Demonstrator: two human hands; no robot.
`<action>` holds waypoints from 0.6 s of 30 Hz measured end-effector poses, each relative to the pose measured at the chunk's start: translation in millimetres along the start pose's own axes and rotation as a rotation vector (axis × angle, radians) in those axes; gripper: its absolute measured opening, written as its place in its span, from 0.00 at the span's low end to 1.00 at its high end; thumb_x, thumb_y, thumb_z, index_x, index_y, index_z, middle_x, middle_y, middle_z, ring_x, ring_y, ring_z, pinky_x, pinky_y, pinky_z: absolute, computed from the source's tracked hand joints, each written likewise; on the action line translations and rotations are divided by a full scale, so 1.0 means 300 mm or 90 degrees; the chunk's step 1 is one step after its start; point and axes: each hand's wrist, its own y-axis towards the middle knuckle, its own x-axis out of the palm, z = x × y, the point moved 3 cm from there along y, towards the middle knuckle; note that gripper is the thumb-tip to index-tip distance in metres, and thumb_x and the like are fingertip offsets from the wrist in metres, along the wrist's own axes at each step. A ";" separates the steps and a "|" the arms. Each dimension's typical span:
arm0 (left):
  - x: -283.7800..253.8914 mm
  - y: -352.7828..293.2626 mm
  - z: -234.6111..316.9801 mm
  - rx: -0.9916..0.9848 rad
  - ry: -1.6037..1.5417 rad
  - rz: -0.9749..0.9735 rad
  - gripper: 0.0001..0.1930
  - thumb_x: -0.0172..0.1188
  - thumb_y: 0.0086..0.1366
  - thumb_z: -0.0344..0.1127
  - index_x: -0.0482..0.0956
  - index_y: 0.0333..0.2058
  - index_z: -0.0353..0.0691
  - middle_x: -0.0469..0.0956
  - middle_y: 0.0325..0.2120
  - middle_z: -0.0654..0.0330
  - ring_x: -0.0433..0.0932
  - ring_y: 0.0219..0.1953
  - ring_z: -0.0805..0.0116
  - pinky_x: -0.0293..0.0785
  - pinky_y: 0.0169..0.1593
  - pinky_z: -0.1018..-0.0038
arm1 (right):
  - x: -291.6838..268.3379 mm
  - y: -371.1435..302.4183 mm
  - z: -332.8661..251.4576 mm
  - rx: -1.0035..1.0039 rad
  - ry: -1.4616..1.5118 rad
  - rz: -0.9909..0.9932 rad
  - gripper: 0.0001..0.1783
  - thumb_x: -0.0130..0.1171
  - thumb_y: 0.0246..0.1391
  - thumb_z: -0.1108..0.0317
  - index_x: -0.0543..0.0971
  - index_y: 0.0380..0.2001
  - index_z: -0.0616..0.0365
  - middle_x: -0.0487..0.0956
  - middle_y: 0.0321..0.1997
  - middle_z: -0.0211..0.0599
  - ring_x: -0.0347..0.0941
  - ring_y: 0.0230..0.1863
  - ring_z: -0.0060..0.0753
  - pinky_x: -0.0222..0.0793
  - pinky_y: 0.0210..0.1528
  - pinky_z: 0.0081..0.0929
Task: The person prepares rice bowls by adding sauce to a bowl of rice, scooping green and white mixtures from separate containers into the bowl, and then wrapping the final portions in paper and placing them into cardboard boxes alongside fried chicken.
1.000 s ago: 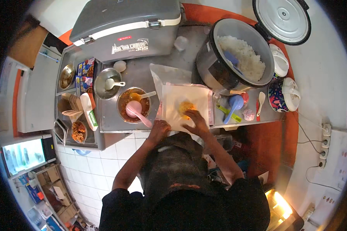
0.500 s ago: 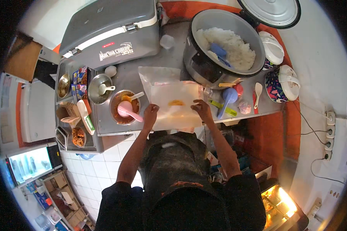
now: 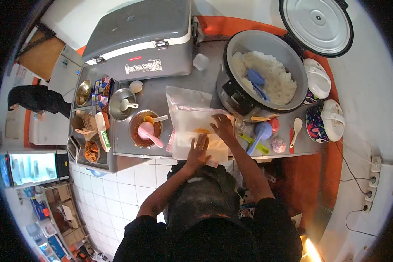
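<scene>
Wrapping paper [image 3: 183, 146] lies at the counter's front edge, with an orange-brown smear of sauce [image 3: 202, 130] showing in its middle. Flat on the paper just below the smear rests my left hand [image 3: 198, 150], its fingers outstretched. My right hand [image 3: 224, 127] touches the paper's right part with spread fingers. Neither hand holds anything. To the left stands a steel bowl of reddish-brown sauce [image 3: 137, 139] with a pink scoop [image 3: 146, 131] and a pale-handled spoon [image 3: 160, 118] in it. Right of the paper are a blue scoop [image 3: 262, 133] and green-handled tongs [image 3: 257, 145].
A large rice cooker [image 3: 231, 89] holds white rice [image 3: 281, 81] and a blue paddle [image 3: 256, 77]. Behind is a grey cooler box [image 3: 161, 54]. At left are a steel bowl [image 3: 117, 111] with a white spoon, and fried food [image 3: 91, 153]. A person in dark clothes [image 3: 37, 99] is far left.
My hands have left the paper's side edges and come inward onto it. The left now lies flat, the right is spread. The view has shifted, and a person has come into sight at far left.
</scene>
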 end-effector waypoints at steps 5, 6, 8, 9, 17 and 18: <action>0.020 0.016 0.001 -0.018 0.015 -0.012 0.49 0.64 0.51 0.49 0.50 0.66 0.31 0.44 0.69 0.49 0.41 0.71 0.53 0.41 0.67 0.43 | 0.078 0.077 0.045 0.003 -0.078 -0.068 0.24 0.64 0.46 0.60 0.75 0.48 0.50 0.73 0.52 0.33 0.68 0.56 0.38 0.65 0.52 0.43; 0.031 0.015 -0.005 -0.034 0.023 -0.019 0.50 0.64 0.51 0.50 0.50 0.66 0.33 0.43 0.69 0.50 0.40 0.71 0.53 0.41 0.66 0.40 | 0.112 0.086 0.049 0.053 -0.101 -0.246 0.23 0.63 0.47 0.61 0.75 0.49 0.50 0.73 0.53 0.34 0.67 0.57 0.38 0.65 0.52 0.43; 0.047 0.013 -0.020 -0.047 0.033 -0.025 0.50 0.64 0.51 0.51 0.49 0.66 0.34 0.42 0.69 0.51 0.39 0.72 0.53 0.40 0.65 0.36 | 0.130 0.075 0.053 0.104 -0.125 -0.422 0.23 0.62 0.48 0.61 0.75 0.49 0.49 0.73 0.53 0.34 0.66 0.58 0.38 0.65 0.51 0.43; 0.050 0.011 -0.025 -0.042 0.012 -0.025 0.50 0.64 0.51 0.51 0.48 0.67 0.36 0.40 0.70 0.51 0.38 0.72 0.52 0.40 0.63 0.33 | 0.115 0.060 0.048 0.044 -0.125 -0.311 0.22 0.62 0.48 0.61 0.75 0.49 0.50 0.73 0.53 0.34 0.67 0.57 0.38 0.66 0.51 0.42; 0.056 0.013 -0.047 -0.065 -0.095 -0.059 0.53 0.63 0.51 0.53 0.41 0.69 0.43 0.36 0.71 0.53 0.33 0.71 0.46 0.36 0.58 0.25 | 0.113 0.035 0.053 -0.052 -0.022 -0.081 0.24 0.57 0.52 0.61 0.71 0.53 0.53 0.70 0.59 0.39 0.72 0.49 0.42 0.72 0.43 0.40; 0.050 0.006 -0.039 -0.061 -0.064 -0.063 0.53 0.63 0.51 0.54 0.42 0.69 0.42 0.36 0.71 0.53 0.33 0.71 0.45 0.36 0.58 0.25 | 0.123 0.038 0.051 -0.016 -0.045 -0.151 0.26 0.58 0.51 0.60 0.71 0.54 0.52 0.70 0.59 0.39 0.70 0.51 0.44 0.71 0.45 0.41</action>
